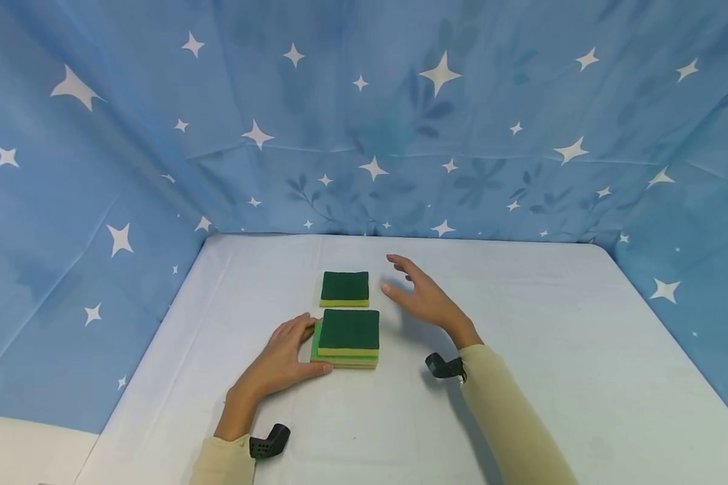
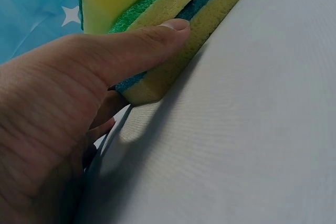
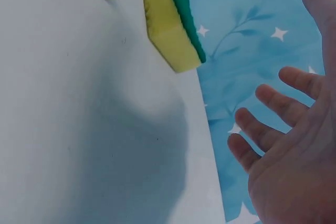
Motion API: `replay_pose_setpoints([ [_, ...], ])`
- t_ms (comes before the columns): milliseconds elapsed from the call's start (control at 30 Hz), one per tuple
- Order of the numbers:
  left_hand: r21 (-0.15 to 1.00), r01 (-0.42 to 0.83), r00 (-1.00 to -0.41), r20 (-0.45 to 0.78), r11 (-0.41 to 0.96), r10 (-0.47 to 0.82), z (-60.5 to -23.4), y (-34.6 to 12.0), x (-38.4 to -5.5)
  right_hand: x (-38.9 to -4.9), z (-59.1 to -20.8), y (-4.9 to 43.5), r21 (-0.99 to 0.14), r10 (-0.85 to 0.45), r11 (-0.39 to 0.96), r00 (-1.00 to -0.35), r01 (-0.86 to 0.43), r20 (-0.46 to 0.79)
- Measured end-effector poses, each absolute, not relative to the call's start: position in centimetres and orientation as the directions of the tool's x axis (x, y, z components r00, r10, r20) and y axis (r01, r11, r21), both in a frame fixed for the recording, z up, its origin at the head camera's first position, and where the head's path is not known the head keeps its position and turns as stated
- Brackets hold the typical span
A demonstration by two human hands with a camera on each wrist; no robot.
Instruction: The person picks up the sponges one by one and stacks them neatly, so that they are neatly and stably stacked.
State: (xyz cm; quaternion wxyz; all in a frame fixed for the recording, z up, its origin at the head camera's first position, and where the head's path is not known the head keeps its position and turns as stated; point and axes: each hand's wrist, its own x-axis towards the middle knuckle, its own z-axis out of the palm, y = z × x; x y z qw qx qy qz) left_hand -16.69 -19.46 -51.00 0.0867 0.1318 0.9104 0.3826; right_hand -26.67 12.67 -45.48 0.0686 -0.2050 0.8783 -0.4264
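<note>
Scouring sponges form a stack on the white table, its top one with a dark green pad over yellow foam. Lower layers show a bright green pad and a blue pad over yellowish foam. My left hand holds this stack at its left side, thumb along the front face and fingers toward the back left corner, partly hidden. Just behind the stack lies a single green and yellow sponge. To the right of that sponge, my right hand hovers with fingers spread, holding nothing.
A white cloth covers the table. Blue curtain fabric with white stars hangs along the back and both sides. A dark wrist camera sits on the left wrist, another camera on the right.
</note>
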Motion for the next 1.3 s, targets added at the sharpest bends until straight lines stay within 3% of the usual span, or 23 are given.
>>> replay_pose_setpoints([
  [633,0.720,0.168,-0.950,-0.064,0.674,0.306,-50.8,-19.3,-16.8,-28.7,-48.3,10.8,-0.813,-0.473,0.528,-0.880,-0.246,-0.041],
  [1300,0.711,0.170,-0.951,-0.062,0.682,0.302,-50.8,-19.3,-16.7,-29.6,-49.2,8.9,-0.846,-0.490,0.485,-0.870,-0.220,-0.054],
])
